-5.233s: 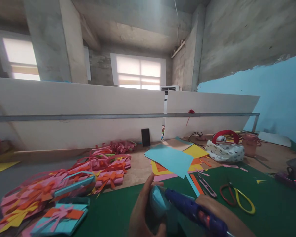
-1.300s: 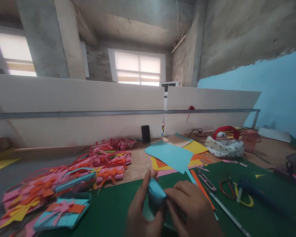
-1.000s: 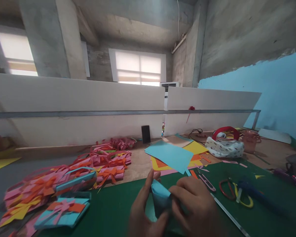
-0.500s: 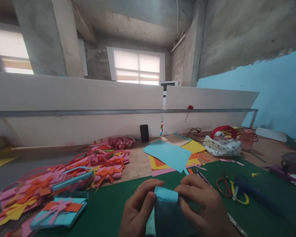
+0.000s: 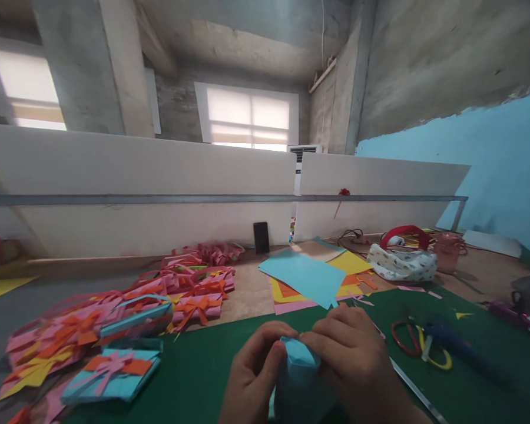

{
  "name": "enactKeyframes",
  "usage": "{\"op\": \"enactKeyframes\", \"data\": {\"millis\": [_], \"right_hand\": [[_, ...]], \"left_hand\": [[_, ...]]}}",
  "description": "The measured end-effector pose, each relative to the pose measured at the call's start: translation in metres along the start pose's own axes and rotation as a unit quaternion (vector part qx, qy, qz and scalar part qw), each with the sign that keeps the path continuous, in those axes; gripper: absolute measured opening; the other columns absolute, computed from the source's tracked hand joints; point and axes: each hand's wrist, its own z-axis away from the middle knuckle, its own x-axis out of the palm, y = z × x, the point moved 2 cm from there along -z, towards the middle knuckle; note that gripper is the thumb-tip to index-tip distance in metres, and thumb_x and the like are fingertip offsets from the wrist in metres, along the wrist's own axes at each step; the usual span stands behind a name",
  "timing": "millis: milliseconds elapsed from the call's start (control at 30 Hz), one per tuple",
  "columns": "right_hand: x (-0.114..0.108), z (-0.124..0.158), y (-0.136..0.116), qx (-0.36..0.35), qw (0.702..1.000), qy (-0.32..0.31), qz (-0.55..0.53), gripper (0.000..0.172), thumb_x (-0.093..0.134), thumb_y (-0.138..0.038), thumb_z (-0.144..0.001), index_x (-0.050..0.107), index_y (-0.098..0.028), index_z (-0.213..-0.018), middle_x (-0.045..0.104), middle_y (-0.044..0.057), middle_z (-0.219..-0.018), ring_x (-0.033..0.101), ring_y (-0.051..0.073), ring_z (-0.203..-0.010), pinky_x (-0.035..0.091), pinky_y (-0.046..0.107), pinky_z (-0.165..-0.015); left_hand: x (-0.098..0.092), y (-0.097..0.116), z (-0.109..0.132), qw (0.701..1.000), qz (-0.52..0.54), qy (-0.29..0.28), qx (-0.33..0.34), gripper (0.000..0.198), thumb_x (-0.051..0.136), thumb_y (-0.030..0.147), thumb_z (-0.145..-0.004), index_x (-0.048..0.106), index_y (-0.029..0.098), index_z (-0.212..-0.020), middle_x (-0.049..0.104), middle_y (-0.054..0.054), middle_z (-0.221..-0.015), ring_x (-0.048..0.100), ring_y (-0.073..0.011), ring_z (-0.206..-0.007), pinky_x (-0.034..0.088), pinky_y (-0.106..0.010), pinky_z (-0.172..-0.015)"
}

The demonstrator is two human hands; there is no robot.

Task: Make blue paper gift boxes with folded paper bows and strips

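Note:
Between my hands a light-blue folded paper piece stands upright, its creased top edge pinched. My left hand grips its left side, thumb in front and fingers curled behind. My right hand is closed on the right top corner, its fingers pressing over the edge. The lower part of the paper is in shadow and runs out of view. Off to the left lies a finished-looking blue paper bag with an orange band and a pink bow.
Pink paper bags with bows are heaped at left. Coloured paper sheets lie ahead on the green mat. Scissors and a metal ruler-like strip are at right. Behind stand a phone, a cloth basket and a pink jug.
My right hand has moved left and further over the top of the blue paper, covering more of it. The paper's top edge is more bent, and the view has shifted slightly.

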Motion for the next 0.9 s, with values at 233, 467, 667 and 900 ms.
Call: {"op": "enactKeyframes", "data": {"millis": [233, 467, 667, 900], "right_hand": [[-0.008, -0.001, -0.002, -0.050, 0.996, 0.034, 0.058, 0.023, 0.050, -0.015, -0.086, 0.066, -0.020, -0.071, 0.062, 0.000, -0.057, 0.048, 0.015, -0.061, 0.030, 0.033, -0.065], [-0.022, -0.003, 0.001, -0.159, 0.976, 0.011, 0.151, 0.011, 0.057, -0.013, -0.081, 0.065, -0.021, -0.081, 0.069, -0.004, -0.069, 0.054, 0.015, -0.067, 0.031, 0.037, -0.077], [-0.022, -0.006, 0.001, -0.132, 0.984, -0.059, 0.109, 0.018, 0.053, -0.012, -0.082, 0.061, -0.023, -0.070, 0.063, -0.006, -0.058, 0.052, 0.014, -0.063, 0.030, 0.033, -0.070], [-0.018, -0.011, -0.006, -0.162, 0.977, -0.081, 0.114, 0.028, 0.045, -0.007, -0.083, 0.059, -0.020, -0.062, 0.057, -0.003, -0.052, 0.049, 0.014, -0.067, 0.028, 0.035, -0.075]], "left_hand": [[0.001, -0.008, -0.001, 0.998, 0.053, -0.008, -0.027, 0.024, 0.073, 0.042, -0.062, 0.071, 0.019, -0.069, 0.063, -0.004, -0.080, 0.057, -0.0185, -0.078, 0.042, -0.024, -0.070], [0.002, -0.013, 0.000, 0.994, 0.063, -0.043, -0.076, 0.022, 0.073, 0.040, -0.063, 0.070, 0.018, -0.069, 0.063, -0.004, -0.081, 0.056, -0.0187, -0.079, 0.042, -0.027, -0.072], [-0.003, 0.002, -0.004, 0.990, -0.045, -0.131, -0.008, 0.020, 0.067, 0.037, -0.068, 0.069, 0.017, -0.069, 0.060, -0.004, -0.076, 0.055, -0.0170, -0.074, 0.040, -0.025, -0.069], [-0.006, 0.004, -0.008, 0.969, -0.176, -0.174, 0.005, 0.013, 0.059, 0.023, -0.069, 0.061, 0.016, -0.058, 0.058, -0.002, -0.068, 0.054, -0.0160, -0.068, 0.040, -0.026, -0.065]]}}
